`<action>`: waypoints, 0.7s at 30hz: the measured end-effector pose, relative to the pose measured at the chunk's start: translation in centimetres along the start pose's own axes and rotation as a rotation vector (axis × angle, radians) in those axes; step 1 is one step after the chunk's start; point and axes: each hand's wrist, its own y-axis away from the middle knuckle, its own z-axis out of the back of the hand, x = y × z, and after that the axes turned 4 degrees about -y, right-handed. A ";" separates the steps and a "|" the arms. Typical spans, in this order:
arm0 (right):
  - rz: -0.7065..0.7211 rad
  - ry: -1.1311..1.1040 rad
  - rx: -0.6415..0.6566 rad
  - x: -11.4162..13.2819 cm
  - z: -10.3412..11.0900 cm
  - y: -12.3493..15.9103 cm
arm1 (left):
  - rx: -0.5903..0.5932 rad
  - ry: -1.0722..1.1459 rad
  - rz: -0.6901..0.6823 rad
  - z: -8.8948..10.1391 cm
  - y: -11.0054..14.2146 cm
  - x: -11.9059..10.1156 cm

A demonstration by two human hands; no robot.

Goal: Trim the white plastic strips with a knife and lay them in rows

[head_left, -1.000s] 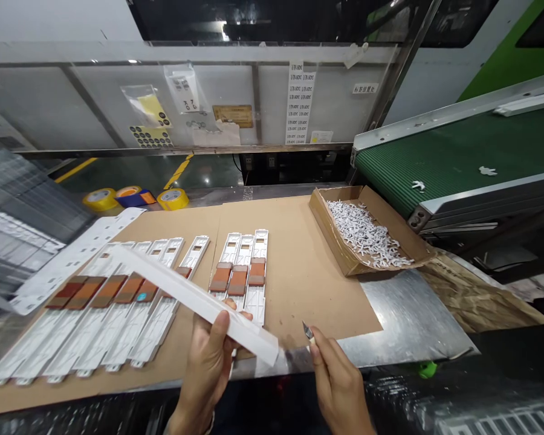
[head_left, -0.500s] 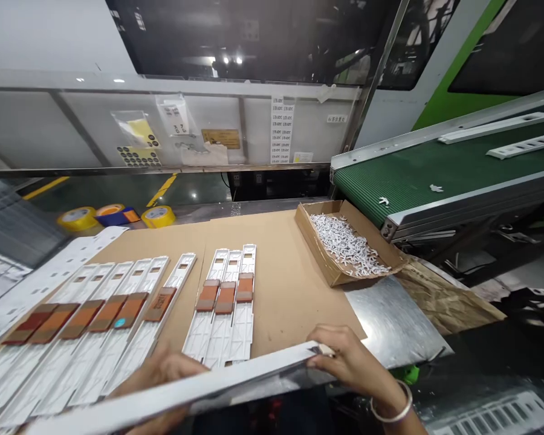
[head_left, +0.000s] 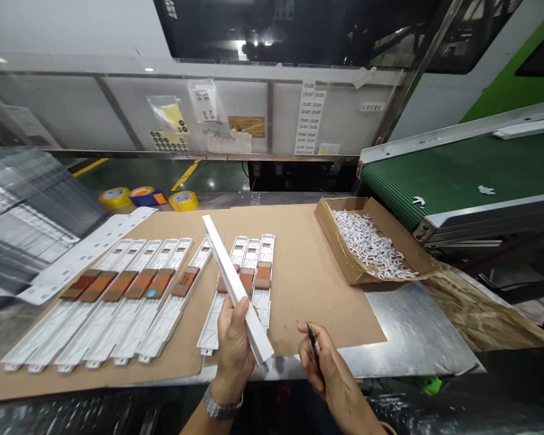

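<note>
My left hand (head_left: pixel 233 347) is closed around the lower part of a long white plastic strip (head_left: pixel 230 273), held tilted above the table with its far end up and to the left. To its right, my right hand (head_left: pixel 333 377) grips a thin black tool (head_left: pixel 314 345) with a pointed tip; its exact kind is unclear. The tool and the strip are apart. Behind the held strip lie three white slatted strips (head_left: pixel 265 305), each with a reddish-brown block (head_left: pixel 263 275) across it. Several similar strips (head_left: pixel 131 320) with brown blocks lie side by side on the left.
A cardboard box (head_left: pixel 333 248) of small white plastic pieces (head_left: pixel 372 244) stands at the back right, below a green conveyor belt (head_left: pixel 462 172). Rolls of yellow tape (head_left: pixel 184 201) sit at the back left. Brown cardboard (head_left: pixel 299 260) covers most of the metal table (head_left: pixel 412 326).
The strip has swung from lying nearly level across the front to a steep tilt. My right hand has come off its end and now shows the black tool. The view has shifted left.
</note>
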 end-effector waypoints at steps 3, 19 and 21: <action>-0.088 0.089 0.168 0.1 0.7 0.9 | 0.032 0.008 0.011 0.4 -1.1 -0.8; 0.266 0.665 0.007 -0.8 -2.0 1.1 | 0.114 -0.002 0.022 0.7 -1.0 -0.4; 0.262 0.673 0.006 -0.8 -2.1 1.0 | 0.115 -0.009 0.023 0.6 -0.9 -0.5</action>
